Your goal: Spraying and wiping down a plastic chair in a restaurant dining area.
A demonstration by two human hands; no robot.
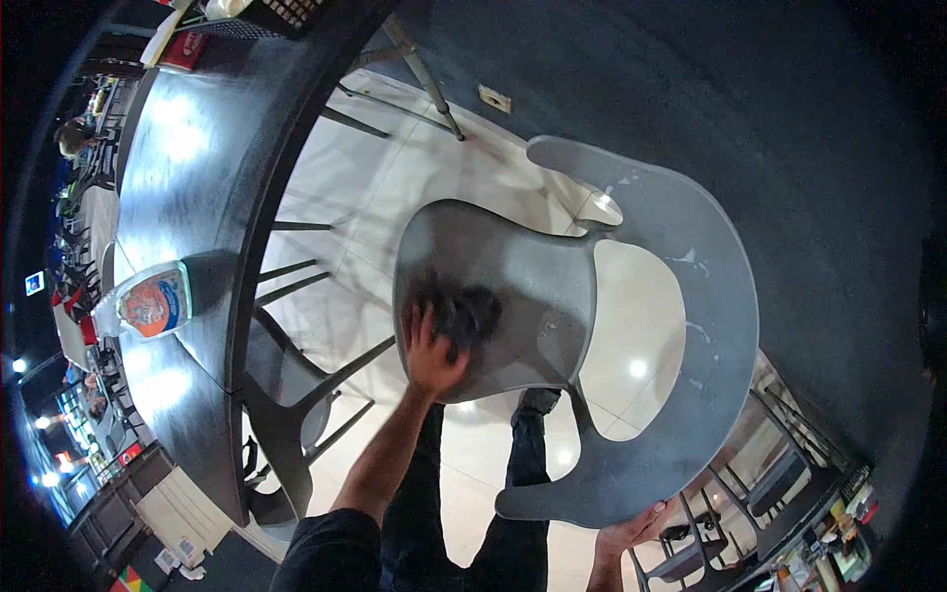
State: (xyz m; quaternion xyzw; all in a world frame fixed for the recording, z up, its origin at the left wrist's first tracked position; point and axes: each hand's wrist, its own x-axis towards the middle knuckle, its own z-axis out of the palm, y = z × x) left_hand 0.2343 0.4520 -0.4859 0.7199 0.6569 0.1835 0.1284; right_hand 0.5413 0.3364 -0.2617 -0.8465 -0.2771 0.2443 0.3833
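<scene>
A grey plastic chair [518,266] stands before me, with its curved backrest [710,296] towards the right. My left hand [433,355] presses a dark, blurred cloth [473,318] against the seat, close to its left edge. White wet-looking streaks [684,257] mark the backrest, and a few small spots show on the seat. Along the backrest's lower rim, my right hand [636,527] grips the edge; part of that hand is hidden behind it. A clear plastic bottle [159,300] with an orange and blue label is on the dark table to the left.
The dark table [214,148] curves along the left, holding a black basket [288,15] and a red box [183,50]. Another grey chair [277,414] is tucked against it. A dark wall [828,185] rises at right. More chairs [769,481] stand at lower right.
</scene>
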